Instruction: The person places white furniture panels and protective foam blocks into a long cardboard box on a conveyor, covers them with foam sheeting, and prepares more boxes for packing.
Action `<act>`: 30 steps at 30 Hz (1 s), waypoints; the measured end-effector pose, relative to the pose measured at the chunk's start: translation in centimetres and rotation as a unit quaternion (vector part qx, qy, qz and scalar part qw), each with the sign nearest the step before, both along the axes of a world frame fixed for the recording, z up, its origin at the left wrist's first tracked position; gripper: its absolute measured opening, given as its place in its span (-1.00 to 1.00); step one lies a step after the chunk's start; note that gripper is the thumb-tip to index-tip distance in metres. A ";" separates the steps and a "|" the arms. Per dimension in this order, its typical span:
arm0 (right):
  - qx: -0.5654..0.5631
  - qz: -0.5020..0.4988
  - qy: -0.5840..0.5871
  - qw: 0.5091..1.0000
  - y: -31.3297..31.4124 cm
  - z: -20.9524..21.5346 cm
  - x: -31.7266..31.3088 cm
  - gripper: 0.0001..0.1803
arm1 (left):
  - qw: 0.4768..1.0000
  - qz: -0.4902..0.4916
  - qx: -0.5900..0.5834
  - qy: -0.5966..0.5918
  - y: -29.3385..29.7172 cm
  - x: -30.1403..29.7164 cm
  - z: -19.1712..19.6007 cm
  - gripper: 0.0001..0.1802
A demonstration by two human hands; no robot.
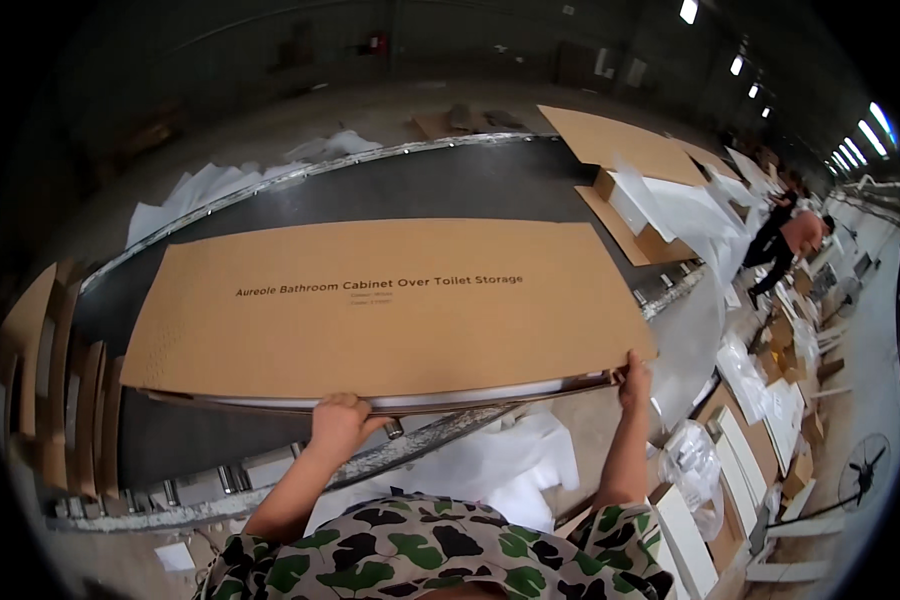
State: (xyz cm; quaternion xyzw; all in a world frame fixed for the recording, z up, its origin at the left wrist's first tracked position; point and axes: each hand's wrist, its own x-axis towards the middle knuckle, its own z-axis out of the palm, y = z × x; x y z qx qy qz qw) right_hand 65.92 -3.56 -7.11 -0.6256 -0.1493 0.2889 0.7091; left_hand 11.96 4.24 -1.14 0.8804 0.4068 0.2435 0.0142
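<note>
A long flat brown cardboard carton [390,340] with dark print on its lid lies across the dark conveyor belt [300,196] in front of me. Along its near side the lid stands slightly apart from the base, and something white shows in the gap. My left hand [342,424] is closed on that near edge, left of the middle, with its fingers curled in and the thumb pointing right. At the near right corner, my right hand [634,383] grips the carton, fingers on the edge. The inside of the carton is mostly hidden.
Upright folded cardboard [88,415] stands at the left. Farther up the belt is an open carton [620,215] with white foam sheet. White foam [510,455] hangs by the near rail. White panels [685,545] and plastic lie at right, near a fan [863,468]; two people [800,235] work beyond.
</note>
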 end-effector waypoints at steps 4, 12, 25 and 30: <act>-0.003 0.042 -0.024 0.999 4.8 5.1 8.7 -0.70 | 0.996 0.005 -0.086 0.036 -3.6 5.9 1.5 -0.62; 0.346 0.166 0.031 0.923 10.3 19.5 2.4 -0.57 | 0.990 0.019 0.137 -0.006 2.4 5.5 8.8 -0.47; -0.172 0.582 -0.552 0.572 12.3 5.7 -22.6 -0.11 | 0.926 0.198 0.300 0.114 34.2 1.2 12.8 -0.23; -0.307 0.590 -0.598 0.447 13.5 2.8 -23.3 -0.04 | 0.960 0.222 -0.021 0.168 38.5 2.1 1.7 -0.09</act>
